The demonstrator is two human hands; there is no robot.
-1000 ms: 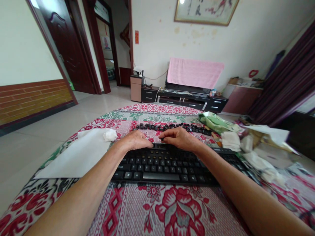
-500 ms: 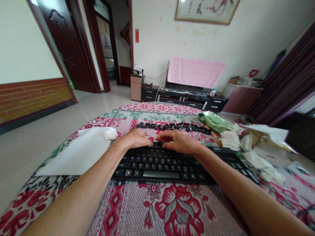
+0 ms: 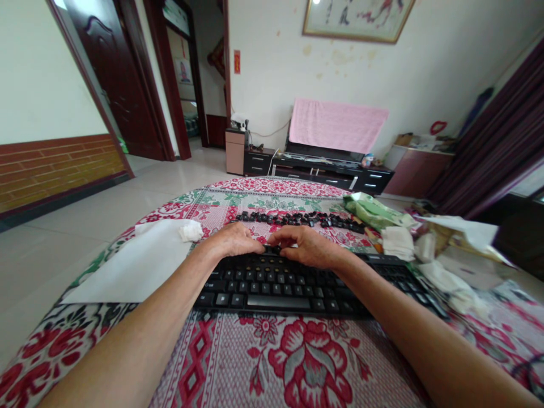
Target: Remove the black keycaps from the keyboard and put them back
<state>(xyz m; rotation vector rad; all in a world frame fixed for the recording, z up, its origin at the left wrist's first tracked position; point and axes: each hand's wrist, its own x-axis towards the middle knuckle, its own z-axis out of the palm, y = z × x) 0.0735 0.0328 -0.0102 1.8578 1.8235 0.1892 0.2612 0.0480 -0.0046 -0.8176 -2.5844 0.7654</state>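
A black keyboard (image 3: 293, 286) lies across a table covered with a red floral cloth (image 3: 297, 362). My left hand (image 3: 233, 240) rests curled on the keyboard's far edge, fingers bent down onto the top row. My right hand (image 3: 306, 245) sits just to its right, fingertips pinched together at the top row around something small and dark that I cannot make out. Beyond both hands a row of loose black keycaps (image 3: 300, 219) lies on the cloth.
A white paper sheet (image 3: 136, 263) with a crumpled tissue (image 3: 190, 231) lies at the left. A green packet (image 3: 372, 211), folded tissues (image 3: 397, 241) and paper scraps crowd the right side. A TV stand with a pink cloth stands against the far wall.
My right hand has slid a little left along the keyboard's top row toward my left hand. The left hand has barely moved.
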